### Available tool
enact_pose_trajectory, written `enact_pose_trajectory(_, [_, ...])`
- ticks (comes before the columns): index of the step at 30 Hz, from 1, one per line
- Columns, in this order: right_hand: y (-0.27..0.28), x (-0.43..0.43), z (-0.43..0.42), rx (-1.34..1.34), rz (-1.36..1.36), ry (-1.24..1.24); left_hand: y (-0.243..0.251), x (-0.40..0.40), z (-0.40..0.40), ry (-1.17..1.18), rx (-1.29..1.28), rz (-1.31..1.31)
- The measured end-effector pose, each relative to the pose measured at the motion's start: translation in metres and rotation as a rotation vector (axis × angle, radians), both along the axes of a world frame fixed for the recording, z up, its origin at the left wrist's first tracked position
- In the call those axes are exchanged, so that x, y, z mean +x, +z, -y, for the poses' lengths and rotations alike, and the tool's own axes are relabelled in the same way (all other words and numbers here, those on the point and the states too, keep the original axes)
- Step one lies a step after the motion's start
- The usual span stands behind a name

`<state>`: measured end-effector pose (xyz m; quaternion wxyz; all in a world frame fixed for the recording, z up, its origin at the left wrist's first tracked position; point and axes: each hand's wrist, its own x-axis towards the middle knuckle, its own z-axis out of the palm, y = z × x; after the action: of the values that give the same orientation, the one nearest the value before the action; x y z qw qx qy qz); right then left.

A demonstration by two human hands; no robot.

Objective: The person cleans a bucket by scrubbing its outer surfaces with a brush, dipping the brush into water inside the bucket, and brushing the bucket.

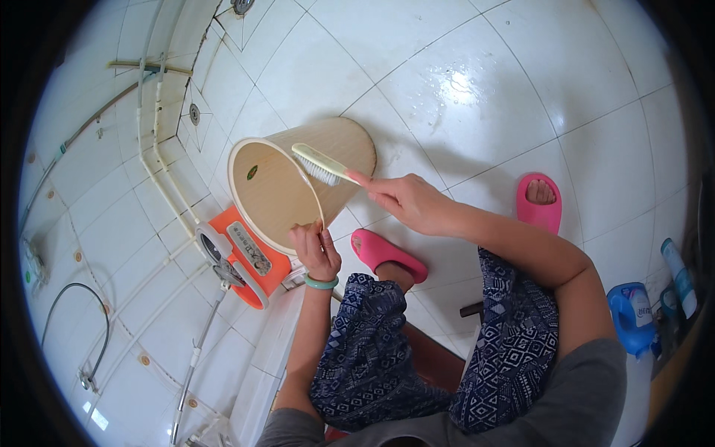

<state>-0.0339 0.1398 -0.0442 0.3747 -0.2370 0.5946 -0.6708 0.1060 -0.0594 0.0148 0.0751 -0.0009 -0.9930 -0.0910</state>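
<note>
A beige plastic bin (341, 145) lies tilted on its side, its round mouth facing left and a small sticker (252, 172) on its inner wall. My left hand (316, 251), with a green bangle at the wrist, pinches the near part of the rim. In my right hand (410, 201) is the handle of a pale yellow scrubbing brush (321, 161). The white bristles point down against or just above the bin's outer side near the rim; contact is hard to tell.
An orange mop bucket (260, 251) with a mop handle (192, 357) stands left of the bin. White pipes (148, 162) run along the tiled wall. Wet floor tiles (458, 84) shine ahead. Pink slippers (388, 257) are on my feet; a blue bottle (631, 318) stands at right.
</note>
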Motion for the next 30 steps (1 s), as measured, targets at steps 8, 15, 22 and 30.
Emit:
enact_pose_trajectory(8, [-0.020,-0.062,0.078,0.055,-0.308,-0.051,-0.012,-0.002,-0.006,-0.001,0.060,-0.048])
enact_pose_trajectory(15, [0.005,-0.012,0.001,0.098,-0.028,0.074,0.001,0.002,0.001,0.003,0.006,-0.031])
enact_pose_trajectory(22, [-0.010,-0.048,0.063,0.203,-0.364,0.010,-0.002,0.000,-0.002,-0.001,0.040,-0.034])
enact_pose_trajectory(30, [-0.123,-0.015,0.056,0.385,-0.243,-0.066,-0.004,-0.003,-0.003,-0.019,0.032,-0.078])
